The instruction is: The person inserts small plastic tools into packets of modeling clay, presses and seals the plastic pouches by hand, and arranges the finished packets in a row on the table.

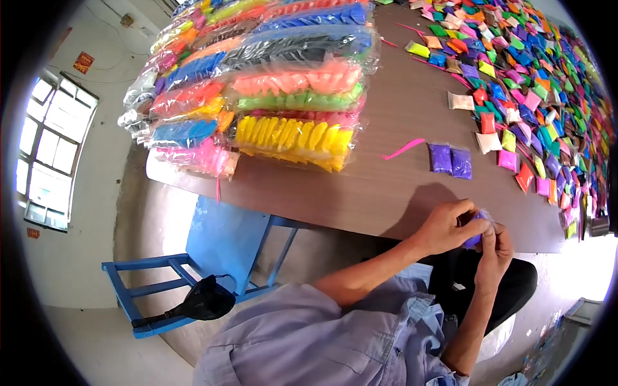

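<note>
Past the table's front edge, my left hand (450,226) and my right hand (495,252) meet, fingers closed on a small purple packet (474,240). Clear wrapping shows at its top; the fingers cover most of the rest. Two more purple packets (450,161) lie side by side on the brown table (309,199), just beyond my hands. To their left is a pink plastic strip (405,148), loose on the tabletop.
A large spread of small multicoloured packets (515,90) covers the table's right side. Clear bags of coloured packets (293,135) are stacked at the left. A blue chair (225,238) with a black bag (207,299) stands left of me.
</note>
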A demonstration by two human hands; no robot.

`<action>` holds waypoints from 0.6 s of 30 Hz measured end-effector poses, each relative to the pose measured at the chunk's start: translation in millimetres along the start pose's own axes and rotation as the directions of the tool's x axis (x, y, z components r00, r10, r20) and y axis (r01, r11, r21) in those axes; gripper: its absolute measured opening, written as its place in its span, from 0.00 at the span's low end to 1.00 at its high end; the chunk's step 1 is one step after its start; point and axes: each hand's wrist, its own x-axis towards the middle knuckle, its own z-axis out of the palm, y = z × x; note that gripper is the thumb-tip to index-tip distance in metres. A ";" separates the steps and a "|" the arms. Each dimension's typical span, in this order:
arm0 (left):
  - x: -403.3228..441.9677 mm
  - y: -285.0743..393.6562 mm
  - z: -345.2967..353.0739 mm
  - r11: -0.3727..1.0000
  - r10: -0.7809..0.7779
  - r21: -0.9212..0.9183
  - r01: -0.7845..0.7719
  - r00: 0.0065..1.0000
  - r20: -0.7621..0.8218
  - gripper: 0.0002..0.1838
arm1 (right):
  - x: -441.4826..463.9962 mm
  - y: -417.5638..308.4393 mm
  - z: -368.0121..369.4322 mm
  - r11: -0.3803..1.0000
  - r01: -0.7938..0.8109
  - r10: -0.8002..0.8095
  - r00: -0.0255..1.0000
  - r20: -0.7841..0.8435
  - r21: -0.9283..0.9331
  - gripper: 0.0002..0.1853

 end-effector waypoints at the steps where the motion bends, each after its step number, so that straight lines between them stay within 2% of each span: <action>1: 0.3 -1.6 -1.2 1.000 0.030 -0.004 -0.030 0.999 -0.018 0.13 | 2.6 -1.7 1.3 1.000 -0.013 0.013 1.000 0.003 0.005 0.13; 2: 2.5 -4.8 -4.5 0.999 0.030 -0.015 -0.029 0.999 0.037 0.14 | 5.5 -3.8 4.7 1.000 -0.008 0.008 1.000 -0.025 -0.005 0.13; 6: 9.2 -7.1 -8.7 0.997 -0.026 0.068 0.021 0.997 0.071 0.15 | 14.5 -4.1 8.9 1.000 0.030 -0.030 1.000 -0.005 -0.008 0.14; 8: 12.6 -21.3 -4.5 0.972 0.072 0.223 -0.069 0.997 -0.005 0.18 | 17.1 -6.4 8.0 0.998 -0.056 0.055 0.998 0.038 0.010 0.15; 11: 14.6 -20.8 3.0 0.953 0.111 0.288 -0.095 0.993 -0.039 0.20 | 23.9 3.3 7.5 0.998 -0.063 0.063 0.998 0.018 -0.014 0.15; 13: 16.9 -18.9 6.8 0.944 0.101 0.319 -0.083 0.994 -0.039 0.21 | 27.1 4.6 0.5 0.995 -0.095 0.096 0.994 0.049 -0.018 0.14; 15: 18.1 -14.1 6.5 0.930 0.074 0.359 -0.077 0.997 0.020 0.20 | 33.0 16.8 -1.5 0.989 0.076 -0.072 0.997 0.034 -0.127 0.15; 16: 18.2 -10.1 6.8 0.928 0.069 0.366 -0.073 0.997 0.025 0.20 | 32.5 13.9 -4.3 0.993 0.041 -0.038 0.999 0.030 -0.114 0.15; 18: 16.5 -3.5 9.7 0.900 -0.045 0.436 0.016 0.997 0.057 0.20 | 35.8 13.8 -8.3 0.995 0.026 -0.026 1.000 0.001 -0.092 0.15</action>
